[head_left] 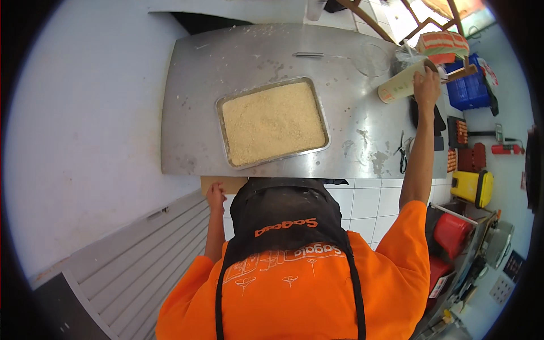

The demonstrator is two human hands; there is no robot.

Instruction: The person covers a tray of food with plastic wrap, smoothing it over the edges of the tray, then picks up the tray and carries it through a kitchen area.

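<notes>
On the steel table (192,113) a rectangular metal tray (238,164) lies slightly turned, filled with a level layer of pale, crumbly yellow stuff (275,122). At the table's right side my right hand (428,86) grips the far end of a cream-coloured cylindrical canister (399,85), which is tilted over on its side. My left hand (216,195) is low beside the near table edge, fingers curled, over a flat brown board or piece of cardboard (235,185). Whether those fingers grip it I cannot make out.
A whisk (371,59) with a metal handle lies at the back. Black-handled scissors (403,158) rest near the right edge, by a clear plastic bag (409,56). Beyond stand a blue crate (467,88), egg trays (460,133) and a yellow container (472,188). A white wall (96,124) borders the left.
</notes>
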